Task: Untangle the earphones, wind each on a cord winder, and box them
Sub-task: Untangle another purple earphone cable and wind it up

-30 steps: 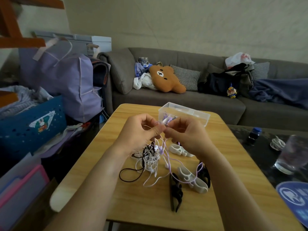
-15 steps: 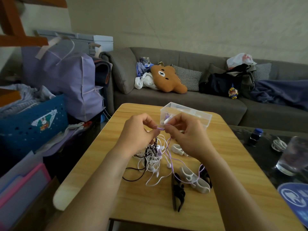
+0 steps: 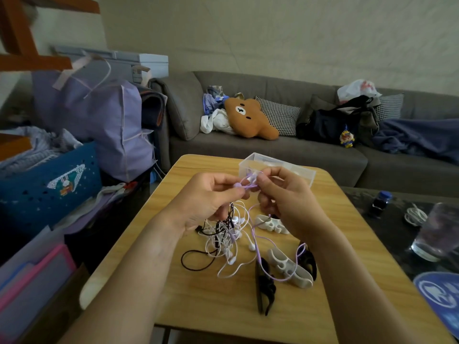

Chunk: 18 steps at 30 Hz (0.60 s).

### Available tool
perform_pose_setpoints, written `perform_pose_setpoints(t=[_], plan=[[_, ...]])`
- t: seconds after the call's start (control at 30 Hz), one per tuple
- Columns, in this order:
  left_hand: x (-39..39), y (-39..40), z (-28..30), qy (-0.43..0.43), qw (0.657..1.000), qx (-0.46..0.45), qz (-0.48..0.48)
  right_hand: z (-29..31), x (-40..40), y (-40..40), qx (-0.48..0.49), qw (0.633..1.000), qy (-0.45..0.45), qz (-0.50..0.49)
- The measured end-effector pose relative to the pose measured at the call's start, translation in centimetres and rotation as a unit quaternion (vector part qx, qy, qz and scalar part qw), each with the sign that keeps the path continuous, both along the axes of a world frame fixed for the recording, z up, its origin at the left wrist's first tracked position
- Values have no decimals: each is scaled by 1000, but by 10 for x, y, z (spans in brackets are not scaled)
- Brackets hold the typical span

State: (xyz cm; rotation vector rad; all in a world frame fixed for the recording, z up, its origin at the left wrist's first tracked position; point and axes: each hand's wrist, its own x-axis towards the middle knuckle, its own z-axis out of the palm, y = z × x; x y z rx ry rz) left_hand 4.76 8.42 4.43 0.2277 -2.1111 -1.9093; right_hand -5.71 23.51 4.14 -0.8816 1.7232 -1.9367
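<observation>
I have both hands raised over the wooden table (image 3: 213, 304), close together: my left hand (image 3: 208, 199) pinches the purple earphones (image 3: 239, 185) at the earbud end between thumb and fingertips, and my right hand (image 3: 285, 202) pinches the same purple cord just beside it, fingers curled in. From the pinch the purple cord drops to the table and loops toward five o'clock, crossing a white cord winder (image 3: 289, 269). Below my hands sits the tangle of white and black earphones (image 3: 223, 234), still knotted, with a black loop trailing toward seven o'clock. A second white cord winder (image 3: 272, 223) lies under my right wrist, a black cord winder (image 3: 265, 286) lies at six o'clock of the tangle, and another black cord winder (image 3: 308, 261) sits partly behind my right forearm. The clear plastic box (image 3: 298, 170) stands at twelve o'clock, at the far edge of the table, just behind my fingers. At nine o'clock a blue basket (image 3: 44, 192) carries a picture with the letters "EP". A glass of water (image 3: 437, 232) stands at three o'clock on the dark side table; the blue round label near it I cannot read.
</observation>
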Motion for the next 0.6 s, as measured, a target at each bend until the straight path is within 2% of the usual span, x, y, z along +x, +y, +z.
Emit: perform_pose_setpoints(t=[0.1,0.23,0.37,0.6], plan=[[1,-1,-1,16,999,40,-26,3,-3,8,5,996,-29,87],[2,-3,-1,8,994,94,-54,1,-8,11,35,997,46,46],[2,-4,0,10,982,171,-83,0,-11,12,9,999,42,31],[0,-9,-7,-12,984,167,-65,-2,-11,11,24,997,57,39]])
